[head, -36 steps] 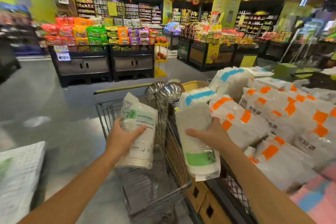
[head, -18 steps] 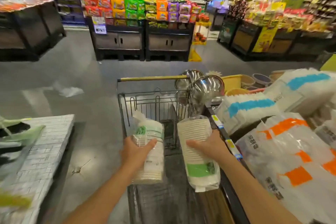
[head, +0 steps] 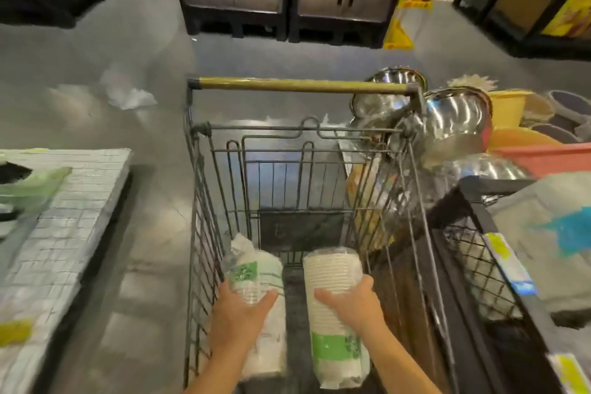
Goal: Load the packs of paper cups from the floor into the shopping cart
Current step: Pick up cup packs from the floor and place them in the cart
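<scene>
Low inside the shopping cart, gripping the left pack of paper cups in a curled left hand, clasping the right pack in a curled right hand. Risks crushing cups if dropped or jammed against the wire wall. Beyond: handle, steel bowls.

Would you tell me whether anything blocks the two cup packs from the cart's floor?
Nothing visible does: the left pack and right pack are inside the cart, and the cart floor between them looks bare.
</scene>
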Available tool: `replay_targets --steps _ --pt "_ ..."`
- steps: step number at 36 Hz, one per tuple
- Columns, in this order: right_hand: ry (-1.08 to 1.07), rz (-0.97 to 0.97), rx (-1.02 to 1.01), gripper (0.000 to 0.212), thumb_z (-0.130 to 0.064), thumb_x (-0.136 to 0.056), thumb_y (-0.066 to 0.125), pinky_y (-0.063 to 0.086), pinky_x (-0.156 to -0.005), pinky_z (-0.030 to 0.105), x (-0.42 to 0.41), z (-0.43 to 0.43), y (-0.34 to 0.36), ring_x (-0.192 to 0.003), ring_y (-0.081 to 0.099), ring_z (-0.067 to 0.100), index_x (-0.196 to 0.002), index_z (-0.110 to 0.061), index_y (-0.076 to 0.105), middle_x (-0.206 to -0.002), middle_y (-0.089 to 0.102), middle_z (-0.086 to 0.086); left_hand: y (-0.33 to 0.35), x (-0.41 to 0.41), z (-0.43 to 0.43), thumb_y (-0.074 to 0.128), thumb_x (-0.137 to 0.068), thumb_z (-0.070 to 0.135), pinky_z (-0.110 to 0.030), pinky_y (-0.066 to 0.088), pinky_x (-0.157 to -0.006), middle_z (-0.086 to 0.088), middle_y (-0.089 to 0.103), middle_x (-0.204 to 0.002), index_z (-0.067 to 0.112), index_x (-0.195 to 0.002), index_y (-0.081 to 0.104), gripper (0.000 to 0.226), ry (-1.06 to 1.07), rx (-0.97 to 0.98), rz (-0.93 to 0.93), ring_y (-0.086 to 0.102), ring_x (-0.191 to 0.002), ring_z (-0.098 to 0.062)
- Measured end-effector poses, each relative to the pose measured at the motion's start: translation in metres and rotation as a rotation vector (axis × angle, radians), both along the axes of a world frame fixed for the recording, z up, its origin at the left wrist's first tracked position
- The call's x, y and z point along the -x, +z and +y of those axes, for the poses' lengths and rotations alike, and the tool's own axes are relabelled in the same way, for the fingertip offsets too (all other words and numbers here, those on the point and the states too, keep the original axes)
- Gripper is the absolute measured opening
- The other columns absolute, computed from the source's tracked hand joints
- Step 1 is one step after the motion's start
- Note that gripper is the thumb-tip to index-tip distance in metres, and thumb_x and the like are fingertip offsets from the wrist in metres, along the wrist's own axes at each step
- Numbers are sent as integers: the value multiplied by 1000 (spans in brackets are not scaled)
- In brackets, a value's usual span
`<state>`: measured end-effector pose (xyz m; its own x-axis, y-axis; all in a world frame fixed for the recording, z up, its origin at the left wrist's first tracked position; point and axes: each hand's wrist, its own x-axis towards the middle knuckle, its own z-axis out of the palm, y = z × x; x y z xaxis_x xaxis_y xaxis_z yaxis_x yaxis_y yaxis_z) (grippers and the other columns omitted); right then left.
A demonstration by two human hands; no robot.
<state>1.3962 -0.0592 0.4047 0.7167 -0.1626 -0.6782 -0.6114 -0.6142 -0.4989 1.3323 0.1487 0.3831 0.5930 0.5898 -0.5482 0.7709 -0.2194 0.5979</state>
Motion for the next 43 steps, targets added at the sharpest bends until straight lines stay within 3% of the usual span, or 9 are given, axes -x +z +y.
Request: replay_targets --steps 7,10,14,21,24,29,32,40,43 --pt "46 113 26 136 -61 -77 81 43 -110 44 -54 39 -116 -142 44 38 -161 -3 -9 -158 38 19 -104 -46 7 78 -51 73 -39 51 -93 -5 61 -128 24 -139 45 105 42 -25 68 61 -114 -31" --pt "58 171 71 142 -72 -74 75 36 -117 49 -63 57 -156 -147 35 38 -161 -6 -15 -163 29 19 -139 -53 15 71 -41 80 -46 55 -93 -8 61 -127 20 -134 44 114 32 -39 154 62 -113 -33" --pt "55 148 164 151 -80 -60 73 32 -117 61 -61 75 -186 -151 28 41 -160 -13 -19 -163 29 22 -172 -52 4 76 -59 72 -47 45 -106 -15 47 -145 13 -148 27 118 33 -119 255 47 -132 -37" --pt "150 132 145 149 -85 -51 73 39 -112 58 -47 82 -181 -144 38 39 -161 -27 -10 -157 40 18 -176 -49 7 78 -63 69 -54 45 -103 -17 42 -148 15 -152 17 121 19 -182 223 45 -132 -40" --pt "165 136 93 140 -77 -62 78 44 -110 51 -42 83 -172 -143 41 37 -162 -23 -4 -157 41 13 -157 -51 21 80 -62 66 -49 48 -102 -14 47 -147 14 -152 20 120 -27 -213 205 50 -130 -38" --pt "178 46 47 128 -73 -72 76 41 -114 49 -34 73 -108 -147 36 35 -163 -15 8 -162 31 13 -86 -51 31 77 -75 57 -46 44 -107 -10 49 -145 17 -150 33 96 -207 -218 59 47 -133 -30" --pt "247 -37 52 115 -69 -79 74 49 -105 43 -39 56 -36 -138 49 31 -160 -9 18 -158 38 14 -15 -52 31 72 -82 58 -41 36 -113 -5 44 -151 20 -154 31 91 -389 -238 -4 40 -139 -27" --pt "375 -264 292 75 -62 -91 61 56 -85 39 -14 1 186 -109 64 25 -146 -16 41 -134 58 6 191 -65 8 57 -87 69 -41 45 -106 1 48 -146 25 -148 43 77 -1020 -478 -138 48 -133 -23" --pt "289 -346 413 66 -59 -88 63 55 -88 41 30 -25 255 -114 63 29 -138 -19 50 -125 64 7 259 -61 -22 58 -88 67 -45 44 -108 -2 49 -145 23 -148 43 75 -1212 -564 -278 49 -132 -25"
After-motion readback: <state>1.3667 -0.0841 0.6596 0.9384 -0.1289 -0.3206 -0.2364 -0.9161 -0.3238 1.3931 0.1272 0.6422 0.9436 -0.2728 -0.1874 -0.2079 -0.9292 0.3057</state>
